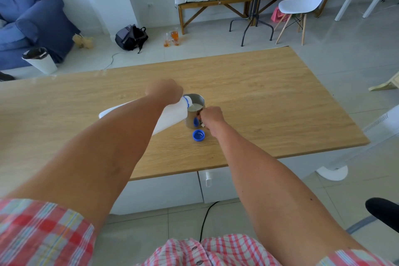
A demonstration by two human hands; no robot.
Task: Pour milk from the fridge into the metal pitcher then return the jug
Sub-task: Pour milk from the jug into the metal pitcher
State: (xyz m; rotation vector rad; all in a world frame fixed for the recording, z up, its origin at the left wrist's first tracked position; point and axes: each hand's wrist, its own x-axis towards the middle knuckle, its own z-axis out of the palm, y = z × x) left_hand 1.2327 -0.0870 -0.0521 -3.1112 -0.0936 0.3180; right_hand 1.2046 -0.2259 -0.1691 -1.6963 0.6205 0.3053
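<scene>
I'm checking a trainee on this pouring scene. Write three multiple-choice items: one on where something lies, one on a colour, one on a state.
1. Where does the loose cap lie?
A. On the table, just in front of the metal pitcher
B. On the floor by the backpack
C. Screwed onto the jug

2. What colour is that cap?
A. Red
B. Blue
C. Green

3. How is the milk jug held?
A. Upright on the table
B. Lying inside a drawer
C. Tilted, its mouth at the pitcher's rim

Answers:
1 A: the cap rests on the wooden table close to the metal pitcher.
2 B: it is plainly blue.
3 C: the left hand tips the jug over the pitcher, which has milk in it, while the right hand grips the pitcher's handle.
</scene>
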